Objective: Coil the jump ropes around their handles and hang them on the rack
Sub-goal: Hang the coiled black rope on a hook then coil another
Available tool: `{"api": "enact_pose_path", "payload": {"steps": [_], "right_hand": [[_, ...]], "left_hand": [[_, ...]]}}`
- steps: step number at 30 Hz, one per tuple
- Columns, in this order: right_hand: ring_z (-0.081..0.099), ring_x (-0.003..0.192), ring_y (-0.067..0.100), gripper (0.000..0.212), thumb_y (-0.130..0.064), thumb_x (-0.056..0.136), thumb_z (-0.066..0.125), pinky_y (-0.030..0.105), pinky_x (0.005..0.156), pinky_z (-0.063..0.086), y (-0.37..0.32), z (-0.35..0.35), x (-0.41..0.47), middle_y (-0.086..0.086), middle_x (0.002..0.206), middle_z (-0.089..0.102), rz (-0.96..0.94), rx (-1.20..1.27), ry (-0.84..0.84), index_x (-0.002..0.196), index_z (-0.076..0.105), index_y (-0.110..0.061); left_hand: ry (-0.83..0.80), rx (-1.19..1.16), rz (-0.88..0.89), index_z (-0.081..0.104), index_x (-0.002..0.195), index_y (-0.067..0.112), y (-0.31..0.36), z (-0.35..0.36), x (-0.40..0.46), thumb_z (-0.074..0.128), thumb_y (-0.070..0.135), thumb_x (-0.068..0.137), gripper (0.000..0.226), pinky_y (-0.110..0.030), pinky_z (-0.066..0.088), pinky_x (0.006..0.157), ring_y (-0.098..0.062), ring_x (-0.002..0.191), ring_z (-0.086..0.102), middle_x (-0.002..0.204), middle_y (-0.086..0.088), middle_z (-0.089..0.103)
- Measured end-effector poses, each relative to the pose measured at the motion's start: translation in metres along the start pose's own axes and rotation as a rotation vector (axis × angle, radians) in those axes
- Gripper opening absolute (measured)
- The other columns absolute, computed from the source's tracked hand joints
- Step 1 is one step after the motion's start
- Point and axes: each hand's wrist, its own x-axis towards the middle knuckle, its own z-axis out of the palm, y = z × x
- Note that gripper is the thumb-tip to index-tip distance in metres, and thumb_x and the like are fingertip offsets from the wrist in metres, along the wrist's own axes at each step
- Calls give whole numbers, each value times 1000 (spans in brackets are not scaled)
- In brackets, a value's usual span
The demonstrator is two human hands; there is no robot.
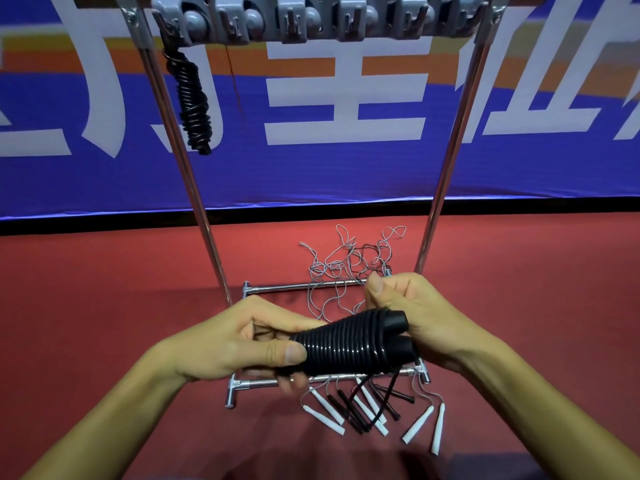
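From the head camera, we hold a nearly coiled black jump rope (349, 341) at six o'clock: our left hand (239, 344) grips its narrow end, and our right hand (412, 317) curls around the handle tops. One coiled rope (192, 102) already hangs at ten o'clock on the rack (311, 19). We judge several loose ropes (363, 407) on the floor (104, 306) remain.

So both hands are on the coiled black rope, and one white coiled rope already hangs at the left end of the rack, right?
Not quite: the hanging coiled rope is black, not white, as the head view shows. It does hang at the left end of the rack, and the left hand and right hand both hold the black coil.
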Motion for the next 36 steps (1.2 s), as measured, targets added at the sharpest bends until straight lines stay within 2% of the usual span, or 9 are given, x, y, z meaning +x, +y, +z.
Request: {"api": "enact_pose_path", "payload": {"steps": [4, 8, 12, 16, 21, 25, 28, 30, 36], "right_hand": [[22, 54, 19, 64, -80, 72, 73, 45, 54, 13, 1, 3, 5, 2, 55, 34, -75, 61, 127, 60, 51, -21], [18, 55, 20, 53, -66, 78, 78, 46, 53, 9, -2, 3, 5, 5, 60, 31, -162, 161, 106, 95, 63, -19], [24, 54, 37, 44, -64, 80, 78, 50, 56, 16, -2, 7, 5, 18, 70, 40, -275, 97, 226, 73, 61, -24], [32, 40, 13, 36, -43, 94, 69, 19, 44, 22, -5, 8, 2, 7, 55, 45, -371, 143, 321, 72, 57, -17], [46, 51, 7, 12, 0, 94, 55, 20, 50, 36, -8, 7, -3, -10, 66, 63, -447, 45, 216, 102, 64, -1], [55, 55, 16, 15, -4, 102, 60, 24, 52, 44, -5, 8, -4, 2, 73, 70, -426, -95, 267, 114, 67, -9], [58, 51, 18, 19, -10, 109, 49, 35, 50, 46, -2, 4, 0, -8, 67, 70, -334, -330, 338, 108, 67, -17], [53, 49, 12, 24, -10, 111, 43, 24, 51, 41, 3, 3, 3, -10, 68, 70, -267, -388, 349, 101, 64, -14], [27, 55, 13, 16, -14, 95, 59, 26, 52, 21, 2, 2, 8, 3, 69, 39, -139, 7, 215, 86, 68, -23]], "left_hand": [[106, 12, 33, 57, 147, 0, -6, -1, 1, 51, 3, 103, 44, -13, 40, 52, 0, 64, 64, 85, -9, 74], [114, 12, 47, 53, 149, -1, -5, 2, 5, 50, 1, 103, 46, -15, 37, 50, 0, 62, 64, 85, -7, 74], [128, -28, 89, 59, 146, 0, -8, 3, 8, 54, 5, 103, 43, -12, 46, 56, -19, 57, 48, 83, -14, 70], [119, -120, 175, 71, 130, 5, -8, 4, 10, 70, 32, 101, 40, -21, 57, 68, -8, 48, 33, 84, -20, 64], [197, -201, 189, 70, 130, 3, -13, 0, 11, 73, 39, 98, 48, -47, 61, 81, -6, 45, 32, 85, -22, 61], [322, -167, 175, 70, 131, 3, -13, 1, 12, 51, 16, 103, 37, -48, 61, 81, -9, 46, 30, 85, -21, 62], [421, -132, 157, 71, 134, 9, -17, 3, 17, 58, 20, 101, 37, -47, 61, 82, -10, 47, 31, 84, -21, 64], [505, -86, 151, 74, 132, 15, -21, 6, 22, 67, 19, 102, 31, -46, 62, 83, -11, 47, 33, 83, -19, 67], [731, -29, 156, 71, 131, 10, -21, 16, 33, 62, 18, 95, 38, -46, 65, 79, -8, 51, 53, 76, -7, 70]]}}
